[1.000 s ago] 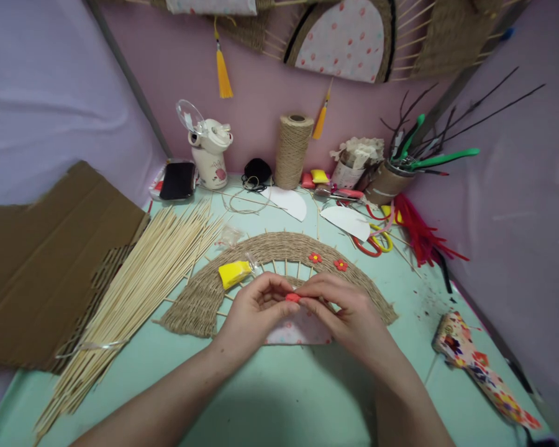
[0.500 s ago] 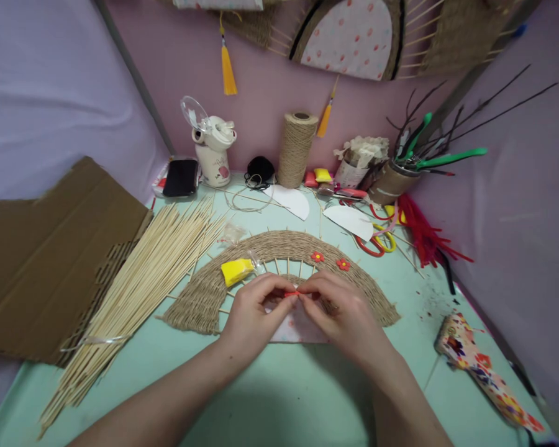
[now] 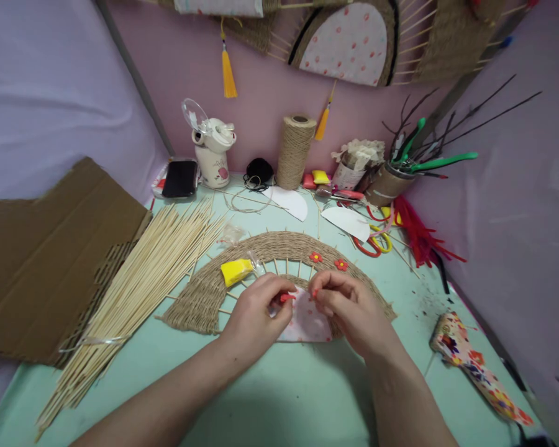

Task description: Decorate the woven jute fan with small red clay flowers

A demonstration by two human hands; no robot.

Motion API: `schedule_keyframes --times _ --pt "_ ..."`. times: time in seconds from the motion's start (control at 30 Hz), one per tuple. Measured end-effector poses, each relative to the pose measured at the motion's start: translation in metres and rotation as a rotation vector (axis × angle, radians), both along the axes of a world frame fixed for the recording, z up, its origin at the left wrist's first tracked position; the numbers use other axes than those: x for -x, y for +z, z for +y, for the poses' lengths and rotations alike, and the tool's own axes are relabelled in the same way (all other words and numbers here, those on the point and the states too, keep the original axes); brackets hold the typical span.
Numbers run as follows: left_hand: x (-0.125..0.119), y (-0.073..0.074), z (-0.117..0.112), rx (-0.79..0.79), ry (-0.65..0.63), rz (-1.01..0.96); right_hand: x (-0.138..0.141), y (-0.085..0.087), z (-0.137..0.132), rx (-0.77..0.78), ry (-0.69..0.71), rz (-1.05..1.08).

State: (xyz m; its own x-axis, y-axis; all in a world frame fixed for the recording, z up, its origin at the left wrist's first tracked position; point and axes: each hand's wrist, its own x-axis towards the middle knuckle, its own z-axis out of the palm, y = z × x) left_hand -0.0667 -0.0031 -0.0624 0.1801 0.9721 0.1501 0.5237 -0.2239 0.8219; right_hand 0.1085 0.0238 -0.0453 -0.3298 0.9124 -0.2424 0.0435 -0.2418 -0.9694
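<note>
My left hand [image 3: 261, 307] pinches a lump of red clay [image 3: 286, 298] between thumb and fingers. A smaller bit of the same red clay [image 3: 315, 294] is in the fingertips of my right hand [image 3: 347, 304], a short gap away. Beneath both hands lies a woven twine fan [image 3: 190, 310] with thin stick ribs and a pale dotted fabric half-circle [image 3: 305, 323] at its base. Two red clay flowers with yellow centres, a left flower [image 3: 315, 257] and a right flower [image 3: 341, 265], sit on the woven band. On its left part rests a yellow clay packet [image 3: 236, 271].
Bundled thin sticks [image 3: 135, 279] and cardboard [image 3: 51, 261] lie left. Behind stand a white glue-pot-like container [image 3: 213, 158], a twine spool [image 3: 296, 152] and a can [image 3: 389, 184] holding pliers and twigs. Scissors [image 3: 372, 242] and a floral-covered tool [image 3: 479, 372] are right.
My hands have moved apart, and the red clay between them has come away into two pieces, one in each hand. The view has shifted slightly.
</note>
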Motion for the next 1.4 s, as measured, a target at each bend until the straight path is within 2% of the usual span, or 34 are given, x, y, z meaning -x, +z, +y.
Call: schedule_keyframes --times 0.13,0.23,0.43,0.57,0.63,0.7,0.8,0.87,0.93,1.03,1.1,1.23,1.4 --pt "0.0 0.001 0.001 0.109 -0.166 0.26 0.0 -0.003 0.002 0.018 -0.06 0.011" --pt "0.0 0.006 0.0 0.154 -0.197 0.353 0.003 -0.004 0.002 -0.012 -0.069 0.014" --pt "0.006 0.012 0.004 0.135 -0.131 0.094 0.007 -0.005 0.001 -0.076 -0.07 0.025" --pt "0.008 0.009 0.004 0.141 -0.256 0.097 0.008 -0.006 -0.001 -0.194 -0.05 -0.003" --pt "0.007 0.009 0.004 0.148 -0.235 0.045 0.008 -0.005 -0.002 -0.241 -0.054 -0.011" --pt "0.004 0.01 0.003 0.199 -0.102 -0.133 0.009 -0.004 -0.003 -0.294 -0.068 -0.034" --pt "-0.001 0.014 0.002 0.412 0.078 -0.714 0.015 -0.003 -0.006 -0.445 -0.076 -0.109" --pt "-0.005 0.015 0.002 0.617 0.095 -1.132 0.023 -0.004 -0.011 -0.6 -0.032 -0.176" --pt "-0.007 0.016 0.002 0.794 0.09 -1.391 0.031 -0.007 -0.015 -0.788 0.04 -0.274" --pt "-0.005 0.015 0.004 0.902 0.107 -1.553 0.043 -0.013 -0.021 -1.021 0.085 -0.478" --pt "-0.001 0.016 0.006 0.892 0.144 -1.608 0.047 -0.015 -0.024 -1.085 0.093 -0.559" --pt "0.005 0.019 0.009 0.832 0.224 -1.645 0.051 -0.013 -0.026 -1.115 0.146 -0.567" --pt "0.003 0.019 0.007 0.832 0.174 -1.652 0.047 -0.013 -0.024 -1.07 0.099 -0.477"
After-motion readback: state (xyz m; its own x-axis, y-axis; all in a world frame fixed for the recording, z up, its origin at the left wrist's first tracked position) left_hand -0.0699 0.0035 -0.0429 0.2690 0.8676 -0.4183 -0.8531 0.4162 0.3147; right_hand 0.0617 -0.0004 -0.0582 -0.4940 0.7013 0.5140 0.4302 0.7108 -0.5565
